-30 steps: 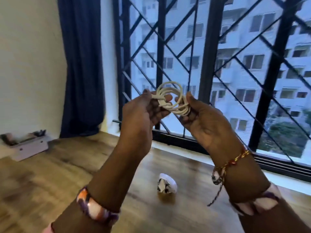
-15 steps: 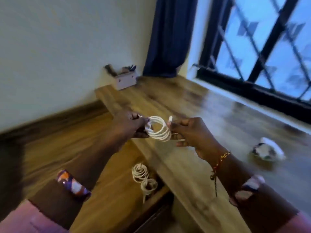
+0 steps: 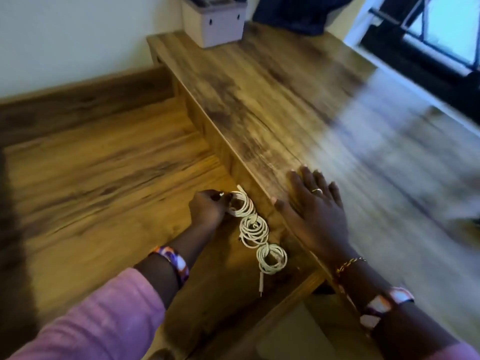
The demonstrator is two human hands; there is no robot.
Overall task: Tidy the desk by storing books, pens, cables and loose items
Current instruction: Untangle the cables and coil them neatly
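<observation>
- Left hand (image 3: 207, 207) pinches a coiled white cable (image 3: 240, 206) down on the lower shelf (image 3: 117, 178), right by the desk's side edge
- two more coils (image 3: 262, 242) lie just behind it
- right hand (image 3: 315, 211) lies flat and spread on the desk top (image 3: 259, 100), holding nothing

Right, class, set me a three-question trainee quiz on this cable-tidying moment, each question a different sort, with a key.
1. True or false: the right hand holds a coiled cable.
2. How many coiled white cables lie in a row on the lower shelf?
3. The left hand grips: A) the nearest coil, B) the middle coil, C) the farthest coil.

Key: 1 false, it rests flat on the desk top; 2 three; 3 C.
</observation>
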